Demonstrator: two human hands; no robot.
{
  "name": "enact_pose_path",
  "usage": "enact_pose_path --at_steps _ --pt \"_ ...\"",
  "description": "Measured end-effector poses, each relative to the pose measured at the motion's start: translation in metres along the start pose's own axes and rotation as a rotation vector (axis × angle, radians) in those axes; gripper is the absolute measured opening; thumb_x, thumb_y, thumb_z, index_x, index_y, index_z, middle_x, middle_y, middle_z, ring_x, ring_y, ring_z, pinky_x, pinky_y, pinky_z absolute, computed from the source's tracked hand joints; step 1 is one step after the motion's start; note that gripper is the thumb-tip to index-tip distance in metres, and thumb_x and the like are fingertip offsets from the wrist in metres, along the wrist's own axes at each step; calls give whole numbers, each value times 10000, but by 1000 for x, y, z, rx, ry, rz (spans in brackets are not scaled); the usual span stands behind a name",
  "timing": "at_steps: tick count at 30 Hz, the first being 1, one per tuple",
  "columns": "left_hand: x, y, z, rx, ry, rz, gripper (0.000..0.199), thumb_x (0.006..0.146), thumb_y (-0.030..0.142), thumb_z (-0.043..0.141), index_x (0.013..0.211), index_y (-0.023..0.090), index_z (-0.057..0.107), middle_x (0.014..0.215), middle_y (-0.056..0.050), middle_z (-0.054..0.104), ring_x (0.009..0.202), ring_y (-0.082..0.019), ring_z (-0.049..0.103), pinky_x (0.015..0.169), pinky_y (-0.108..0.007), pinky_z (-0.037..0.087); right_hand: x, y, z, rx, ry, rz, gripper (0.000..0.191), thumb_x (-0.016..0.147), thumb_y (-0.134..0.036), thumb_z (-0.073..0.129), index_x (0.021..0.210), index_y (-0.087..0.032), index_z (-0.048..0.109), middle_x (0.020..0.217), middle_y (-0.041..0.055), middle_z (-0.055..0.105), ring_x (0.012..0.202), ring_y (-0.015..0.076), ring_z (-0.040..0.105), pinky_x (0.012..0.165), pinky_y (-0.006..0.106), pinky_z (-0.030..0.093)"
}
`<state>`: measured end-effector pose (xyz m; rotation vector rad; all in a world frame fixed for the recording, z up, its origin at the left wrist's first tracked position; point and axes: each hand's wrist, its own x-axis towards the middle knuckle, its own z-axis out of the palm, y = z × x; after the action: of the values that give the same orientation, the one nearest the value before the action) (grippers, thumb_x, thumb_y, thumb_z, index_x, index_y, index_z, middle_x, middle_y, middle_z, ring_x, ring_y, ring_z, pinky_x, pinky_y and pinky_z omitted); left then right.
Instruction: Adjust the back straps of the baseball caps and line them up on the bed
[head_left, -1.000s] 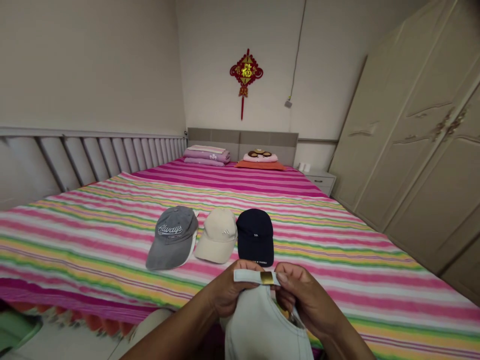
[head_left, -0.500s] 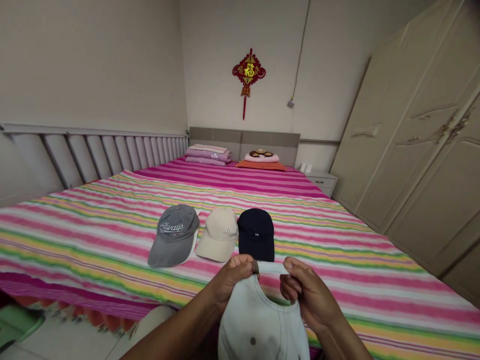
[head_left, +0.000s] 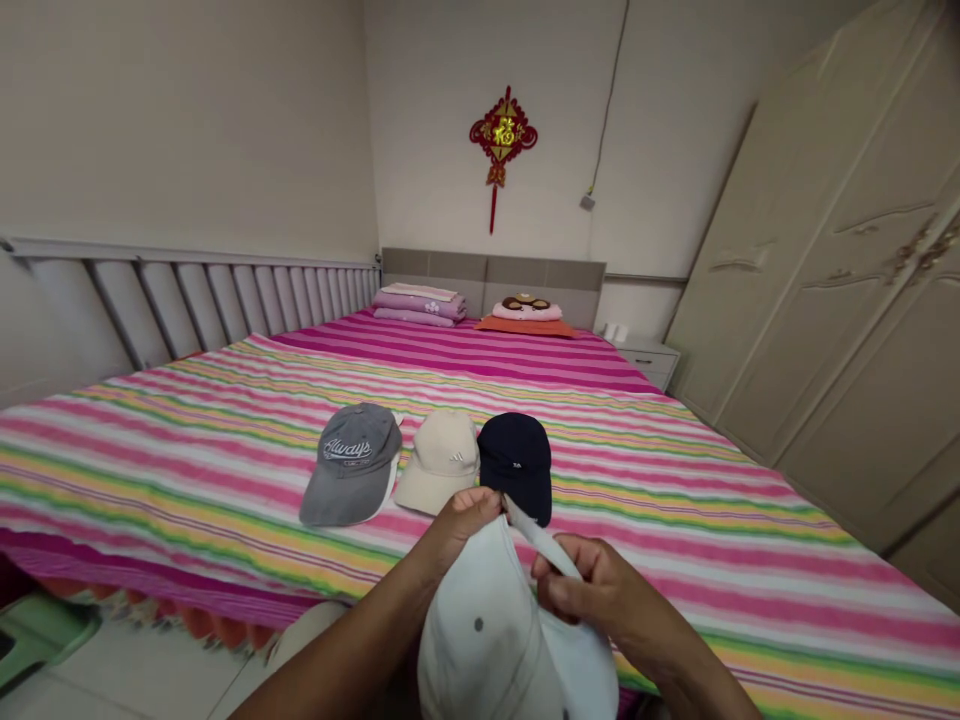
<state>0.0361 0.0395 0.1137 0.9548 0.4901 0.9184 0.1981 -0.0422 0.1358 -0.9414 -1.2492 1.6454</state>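
Note:
I hold a pale white cap (head_left: 487, 640) low in front of me, its crown facing up. My left hand (head_left: 461, 525) pinches the rear edge of the cap at the strap's end. My right hand (head_left: 592, 595) grips the back strap (head_left: 541, 537), which runs slanted between the two hands. Beyond them, on the striped bed (head_left: 675, 480), lie three caps in a row: a grey cap (head_left: 351, 462) with lettering, a beige cap (head_left: 442, 458) and a navy cap (head_left: 517, 458).
Folded pink bedding (head_left: 418, 303) and a pillow (head_left: 525, 315) sit at the headboard. A wardrobe (head_left: 847, 290) fills the right wall, a nightstand (head_left: 646, 355) stands beside it. A padded rail (head_left: 225, 300) lines the left wall. A red ornament (head_left: 502, 135) hangs above.
The cap has turned crown-up in my hands. The strap went from level to slanted, my right hand dropping lower. The gold buckle is no longer seen.

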Motion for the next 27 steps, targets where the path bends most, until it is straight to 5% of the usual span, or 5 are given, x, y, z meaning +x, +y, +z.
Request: enact_pose_path --at_steps 4,12,17,23,27 --pt "0 10 -3 37 -26 -28 358 584 409 693 532 118 491 401 54 421 331 -17 309 362 -160 196 -1 4 1 16 -15 98 316 563 -354 735 729 -121 600 624 -5 565 497 77 452 473 190 307" --pt "-1 18 -18 -42 -138 -155 213 544 219 727 600 97 562 498 18 513 419 -54 454 434 -171 324 5 -1 -7 209 125 -30 290 591 -325 730 550 -132 517 403 -67 402 376 29 256 376 167 187" --pt "-1 21 -21 -119 -65 -91 188 541 183 722 638 99 586 507 23 518 430 -51 460 452 -169 348 10 7 -14 299 190 -68 230 657 -334 687 629 -136 572 526 -13 545 451 63 438 439 163 331" --pt "2 28 -33 -136 28 -62 186 561 196 718 655 90 598 506 26 524 407 -38 452 431 -153 339 9 43 -14 368 -112 89 444 591 -294 733 973 -109 601 811 93 672 768 220 622 757 335 424" --pt "0 32 -46 -132 7 -117 95 594 123 665 662 83 612 514 12 547 439 -52 489 466 -158 367 9 47 -14 441 38 -2 324 648 -268 689 943 -151 623 799 87 693 716 221 641 731 347 447"
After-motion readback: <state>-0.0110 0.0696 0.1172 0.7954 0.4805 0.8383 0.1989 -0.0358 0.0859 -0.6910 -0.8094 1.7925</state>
